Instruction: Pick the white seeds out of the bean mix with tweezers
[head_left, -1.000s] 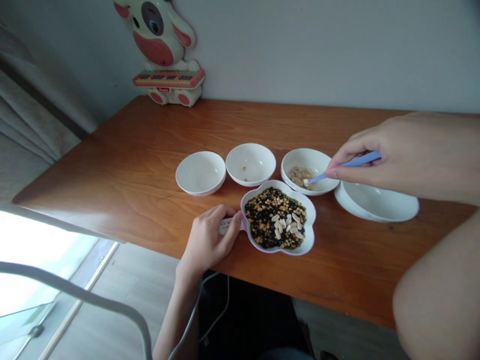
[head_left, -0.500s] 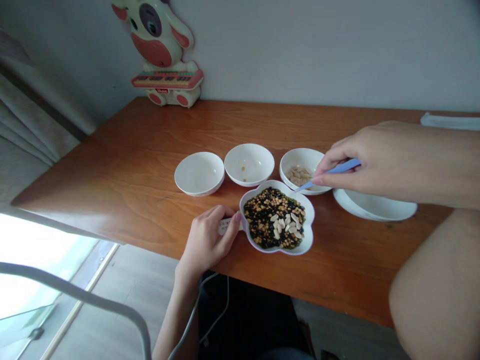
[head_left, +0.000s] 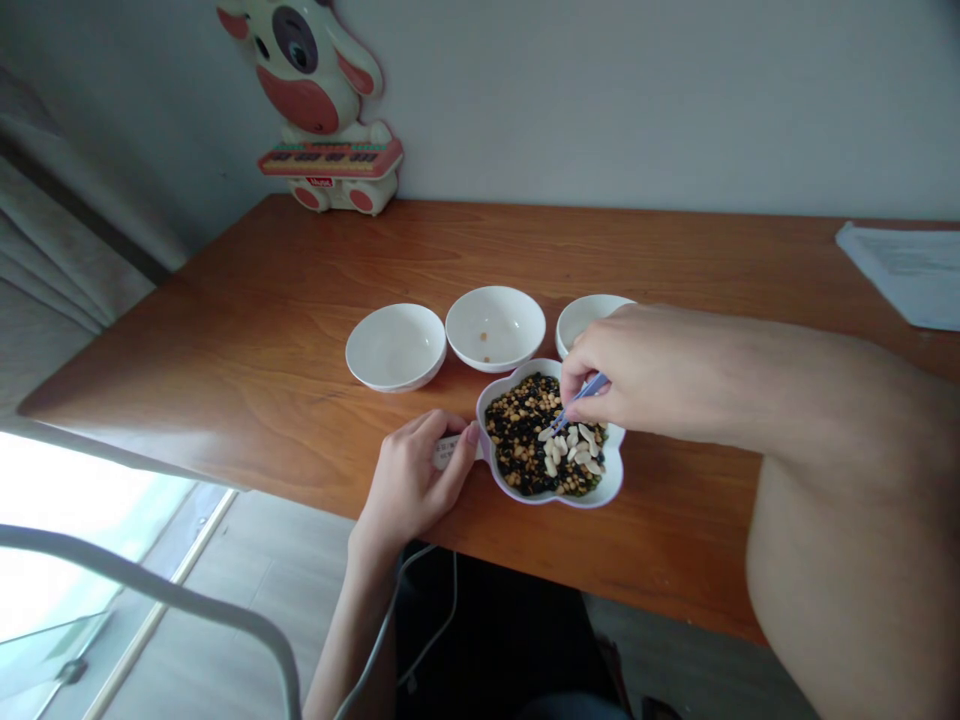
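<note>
My left hand (head_left: 416, 480) is closed around the short handle (head_left: 448, 450) of a flower-shaped white dish (head_left: 611, 480) with a lilac rim. Black and yellow beans (head_left: 517, 430) fill the dish, and some peanut halves (head_left: 574, 450) lie on top toward its right. My right hand (head_left: 600, 370) pinches light-blue tweezers (head_left: 577, 400), whose tips point down at the peanuts. A pale peanut half is by the tips; whether they grip it I cannot tell. Behind that hand, a white bowl (head_left: 589, 312) is partly covered, its contents hidden.
Two more white bowls (head_left: 396, 347) stand left of it; the middle bowl (head_left: 496, 328) holds a few small beans. A cow-shaped toy keyboard (head_left: 330, 160) sits at the back left of the wooden table (head_left: 225, 340). Papers (head_left: 915, 270) lie at the right. A cable (head_left: 386, 620) hangs below.
My right hand has moved left and down with the tweezers, from the peanut bowl to over the dish. Its arm now covers the rightmost bowl. My left hand keeps its hold.
</note>
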